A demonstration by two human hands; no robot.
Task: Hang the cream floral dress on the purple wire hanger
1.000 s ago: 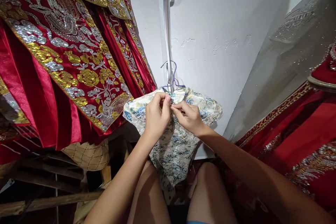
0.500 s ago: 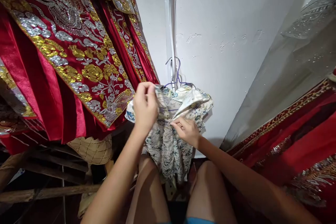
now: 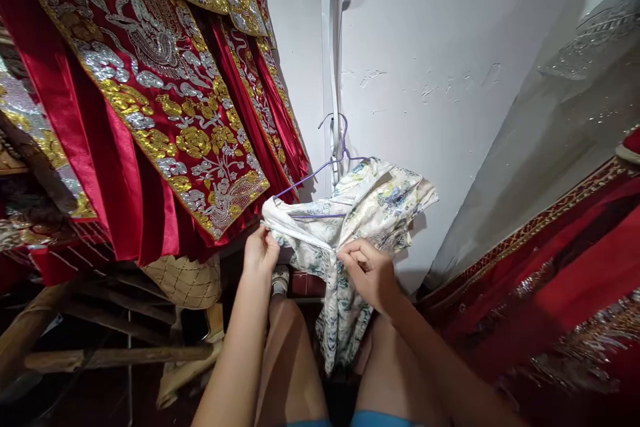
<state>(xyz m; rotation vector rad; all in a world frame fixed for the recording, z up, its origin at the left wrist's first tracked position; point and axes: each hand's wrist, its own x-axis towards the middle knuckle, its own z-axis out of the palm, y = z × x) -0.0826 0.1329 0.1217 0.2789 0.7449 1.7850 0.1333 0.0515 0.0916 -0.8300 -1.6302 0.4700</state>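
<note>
A floral dress [image 3: 395,203] in white, blue and green hangs from a purple wire hanger [image 3: 310,177] against the wall. My left hand [image 3: 260,250] pinches the fabric at the dress's left shoulder, by the hanger's lower end. My right hand [image 3: 367,273] is closed on the cloth at the front of the bodice, where the neckline meets. The neckline gapes, and the hanger's crossbar shows inside it. The left arm of the hanger lies bare above the shoulder, while its right end is hidden under the fabric. The skirt hangs down between my knees.
Red costumes [image 3: 200,140] with gold and silver sequins hang on the left. Below them are wooden poles [image 3: 120,357] and a tan quilted item [image 3: 185,280]. A white pole [image 3: 335,47] runs up the wall [image 3: 425,27]. More red beaded cloth [image 3: 565,267] lies on the right.
My left hand has moved down and left, drawing the shoulder of the dress outward and down and baring the hanger's left arm. My right hand keeps its grip at the bodice, slightly lower.
</note>
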